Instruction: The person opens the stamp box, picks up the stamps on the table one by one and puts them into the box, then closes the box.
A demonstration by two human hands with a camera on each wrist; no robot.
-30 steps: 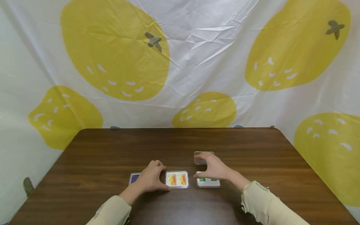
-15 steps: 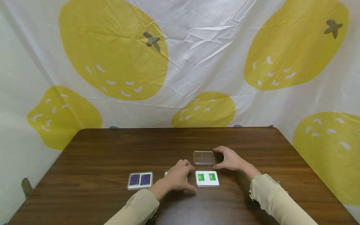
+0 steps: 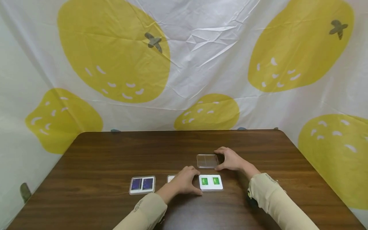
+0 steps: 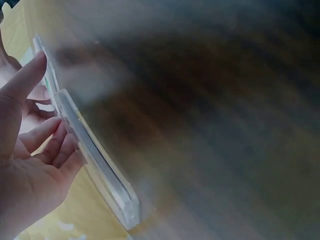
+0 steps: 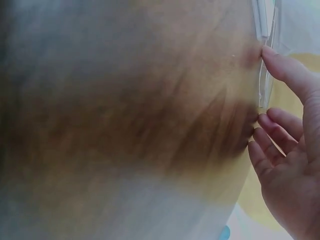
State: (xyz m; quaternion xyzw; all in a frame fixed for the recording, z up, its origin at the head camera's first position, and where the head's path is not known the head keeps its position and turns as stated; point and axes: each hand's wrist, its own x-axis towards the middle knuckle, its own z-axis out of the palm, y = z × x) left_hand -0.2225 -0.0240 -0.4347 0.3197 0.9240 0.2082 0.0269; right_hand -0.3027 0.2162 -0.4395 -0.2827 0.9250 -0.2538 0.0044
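A flat clear case with two green picture cards (image 3: 210, 187) lies in front. My left hand (image 3: 183, 182) is at its left end, thumb near the front corner and fingers near the back one. Beneath that hand sits a second card case (image 3: 170, 178), mostly hidden; the left wrist view shows its clear edge (image 4: 100, 162) below the fingers. Behind the green-card case lies a clear plastic lid (image 3: 205, 161) with a dividing line. My right hand (image 3: 232, 159) has thumb and fingers spread around the lid's right end, close to its edges in the right wrist view.
A third clear case with two dark blue cards (image 3: 148, 184) lies to the left on the brown wood-grain table (image 3: 109, 153). A white cloth with yellow lemons (image 3: 184, 80) hangs just behind the table's far edge.
My left hand has moved right from the orange-card case to the green-card one, covering the orange cards. The right hand has moved off the green cards to the lid's right end. The cases stay put.
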